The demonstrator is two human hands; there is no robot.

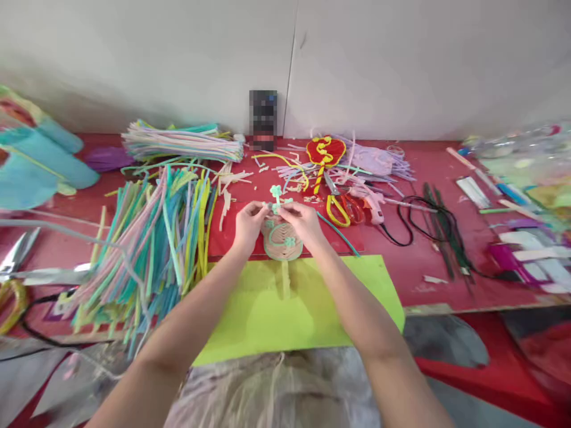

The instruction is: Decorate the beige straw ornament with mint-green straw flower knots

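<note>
My left hand [250,224] and my right hand [301,221] meet in the middle of the table. Both pinch a small mint-green pipe-cleaner flower [276,191], its petals standing up above my fingertips. Directly below lies a round beige pipe-cleaner fan [284,252] with a mint-green curl and small flowers on it. Its pale handle [285,280] points toward me over a yellow-green sheet [250,321]. A teal pipe cleaner [341,233] lies just right of my right hand. My fingers partly cover the flower's stem and the fan's upper edge.
Bundles of pipe cleaners [147,238] spread at left, beside large scissors [15,261]. A red and yellow pipe-cleaner fan [325,152], yellow-handled scissors [338,211] and a pink glue gun [371,202] with a black cord lie at right. A phone-like dark object [263,119] leans on the wall.
</note>
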